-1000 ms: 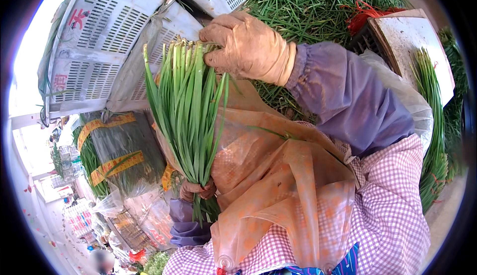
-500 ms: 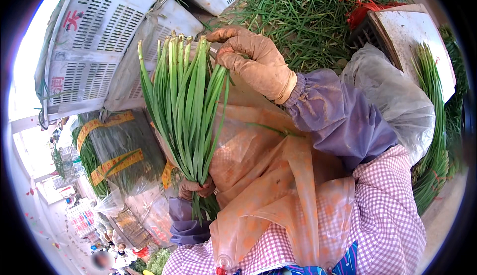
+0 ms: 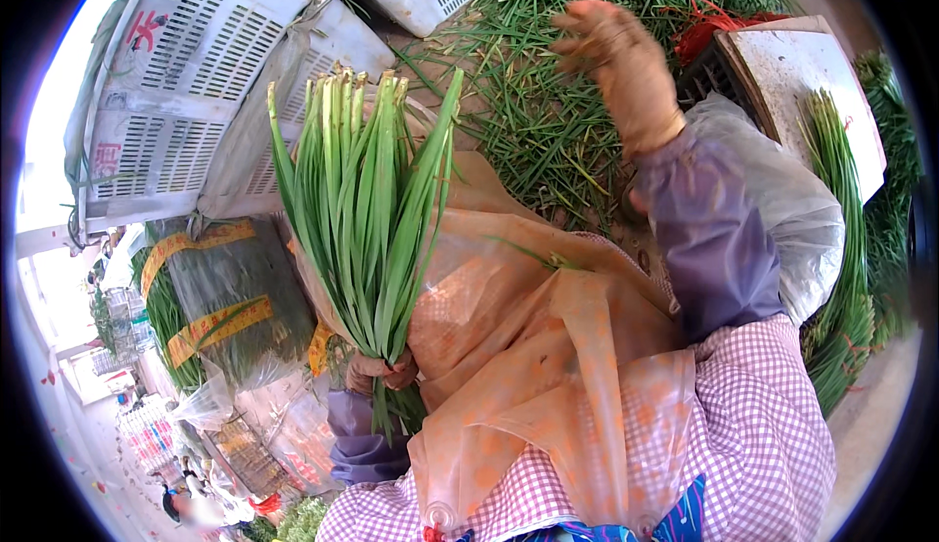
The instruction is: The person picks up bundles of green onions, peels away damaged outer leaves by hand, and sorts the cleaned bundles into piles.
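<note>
My left hand (image 3: 383,371), gloved in brown, is closed round the narrow leafy end of a bunch of garlic chives (image 3: 357,209). Pale cut stem ends fan out at the top of the bunch, pointing away from me. Off to the right, my right hand (image 3: 626,67) is raised in a dirty tan glove, apart from the bunch. Its fingers look spread, somewhat smeared by motion, with nothing seen in them. Beneath that hand spreads a heap of loose green leaves (image 3: 528,102). A translucent orange-brown plastic apron (image 3: 528,346) covers my lap.
White slatted plastic crates (image 3: 186,82) stand at the left. Below them lies a wrapped bale of greens (image 3: 230,297) with yellow tape. On the right are a clear plastic bag (image 3: 802,219), a white board (image 3: 807,82), red ties (image 3: 699,33) and a long bunch of greens (image 3: 846,248).
My right hand has let go of the stem ends and swung right, over the leaf heap. Some stems at the bunch's right side now lean outward. My left hand keeps its grip.
</note>
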{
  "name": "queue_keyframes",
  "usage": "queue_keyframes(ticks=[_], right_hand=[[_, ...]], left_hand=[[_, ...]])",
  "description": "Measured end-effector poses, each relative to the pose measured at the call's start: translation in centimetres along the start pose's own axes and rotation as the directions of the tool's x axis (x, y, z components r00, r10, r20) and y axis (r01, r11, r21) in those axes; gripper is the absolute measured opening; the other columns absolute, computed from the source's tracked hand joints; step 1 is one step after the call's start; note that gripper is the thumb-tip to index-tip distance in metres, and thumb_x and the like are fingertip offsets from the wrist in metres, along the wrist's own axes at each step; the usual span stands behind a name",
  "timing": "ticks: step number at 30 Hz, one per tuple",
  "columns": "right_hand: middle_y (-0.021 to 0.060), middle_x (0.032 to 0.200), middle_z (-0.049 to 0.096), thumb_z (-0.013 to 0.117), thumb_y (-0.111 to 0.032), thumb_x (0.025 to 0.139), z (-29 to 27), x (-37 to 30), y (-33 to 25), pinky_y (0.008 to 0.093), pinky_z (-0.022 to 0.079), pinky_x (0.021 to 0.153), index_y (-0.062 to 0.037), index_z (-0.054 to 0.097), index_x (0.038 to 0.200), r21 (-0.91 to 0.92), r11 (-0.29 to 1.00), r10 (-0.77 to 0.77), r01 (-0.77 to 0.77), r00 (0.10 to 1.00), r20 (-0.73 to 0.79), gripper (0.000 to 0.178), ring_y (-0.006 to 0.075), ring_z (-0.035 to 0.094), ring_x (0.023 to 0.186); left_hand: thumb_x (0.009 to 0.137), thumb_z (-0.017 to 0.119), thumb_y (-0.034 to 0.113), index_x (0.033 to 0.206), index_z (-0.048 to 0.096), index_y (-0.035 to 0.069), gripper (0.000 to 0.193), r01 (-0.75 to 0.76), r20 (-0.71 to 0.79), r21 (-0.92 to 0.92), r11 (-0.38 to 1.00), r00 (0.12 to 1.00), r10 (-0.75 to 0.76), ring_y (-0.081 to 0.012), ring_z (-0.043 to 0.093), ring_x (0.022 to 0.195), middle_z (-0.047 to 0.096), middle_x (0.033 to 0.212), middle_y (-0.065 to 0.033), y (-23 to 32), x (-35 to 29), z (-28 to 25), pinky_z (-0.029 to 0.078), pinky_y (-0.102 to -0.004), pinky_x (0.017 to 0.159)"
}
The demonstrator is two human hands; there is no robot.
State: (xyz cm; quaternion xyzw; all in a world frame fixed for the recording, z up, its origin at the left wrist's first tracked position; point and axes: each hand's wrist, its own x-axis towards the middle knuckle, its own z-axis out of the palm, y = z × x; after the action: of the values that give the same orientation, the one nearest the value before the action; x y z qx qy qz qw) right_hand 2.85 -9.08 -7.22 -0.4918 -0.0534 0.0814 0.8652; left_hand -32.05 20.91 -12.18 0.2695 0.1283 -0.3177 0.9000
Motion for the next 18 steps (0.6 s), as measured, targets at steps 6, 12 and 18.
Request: queue_keyframes(ticks=[6, 12, 18], right_hand=[[0.0109, 0.081, 0.060, 0.072, -0.023, 0.077, 7.0, -4.5, 0.9, 0.0297, 0.047, 0.063, -0.0049, 0.056, 0.115, -0.594, 0.800, 0.095, 0.092, 0.956, 0.276, 0.045, 0.0174, 0.057, 0.069], [-0.0028, 0.066, 0.051, 0.059, -0.011, 0.087, 5.8, -3.2, 3.6, 0.0225, 0.040, 0.052, -0.0056, 0.058, 0.113, -0.587, 0.794, 0.050, 0.158, 0.945, 0.322, 0.027, 0.0058, 0.045, 0.057], [0.0059, 0.065, 0.057, 0.059, -0.009, 0.086, 3.4, -2.3, 3.8, 0.0265, 0.046, 0.054, -0.0079, 0.061, 0.114, -0.733, 0.543, -0.066, 0.410, 0.891, 0.450, 0.028, 0.0128, 0.053, 0.054]], left_hand=[[0.071, 0.074, 0.017, 0.088, 0.053, 0.000, 0.032, -0.014, -0.041, 0.012, 1.000, 0.999, 0.015, -0.0129, 0.042, 0.049, 0.047, 0.059, -0.0042, 0.2, -0.2, 1.1, 0.030, -0.0260, 0.045], [0.071, 0.074, 0.017, 0.089, 0.054, -0.001, 0.032, -0.021, -0.122, 0.039, 0.999, 0.992, 0.025, -0.0132, 0.042, 0.049, 0.048, 0.060, -0.0048, 0.3, 0.0, 2.1, 0.030, -0.0258, 0.045], [0.070, 0.074, 0.014, 0.091, 0.054, -0.001, 0.032, -0.046, -0.160, 0.047, 0.998, 0.986, 0.053, -0.0139, 0.044, 0.050, 0.050, 0.063, -0.0062, 0.1, -0.4, 1.7, 0.031, -0.0262, 0.045]])
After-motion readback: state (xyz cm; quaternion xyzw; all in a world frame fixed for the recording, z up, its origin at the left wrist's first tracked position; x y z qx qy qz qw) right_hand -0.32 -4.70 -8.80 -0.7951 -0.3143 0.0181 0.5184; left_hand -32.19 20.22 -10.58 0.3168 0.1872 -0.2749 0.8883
